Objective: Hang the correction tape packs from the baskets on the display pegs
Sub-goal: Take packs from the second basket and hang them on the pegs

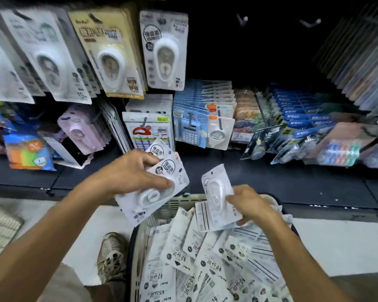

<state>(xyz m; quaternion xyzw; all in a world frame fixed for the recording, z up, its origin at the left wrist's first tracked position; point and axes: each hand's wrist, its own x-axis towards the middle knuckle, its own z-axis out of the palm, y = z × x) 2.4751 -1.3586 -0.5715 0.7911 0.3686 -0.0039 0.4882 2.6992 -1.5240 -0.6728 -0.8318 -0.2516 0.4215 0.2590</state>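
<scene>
A beige basket (179,202) on the floor in front of me is filled with several white correction tape packs (207,264). My left hand (131,173) grips a small stack of white packs (159,188) above the basket's far left corner. My right hand (247,202) holds a single white pack (216,188) by its lower edge, just above the basket. On the display above, white packs of the same kind hang from a peg (164,51). To its right two bare pegs (242,19) stick out of the dark backboard.
More tape packs (109,55) hang at the upper left. Lower pegs carry lilac packs (83,129), blue calculator cards (192,129) and blue tape cards (301,131). A dark shelf (271,177) runs below them. My shoe (112,256) stands left of the basket.
</scene>
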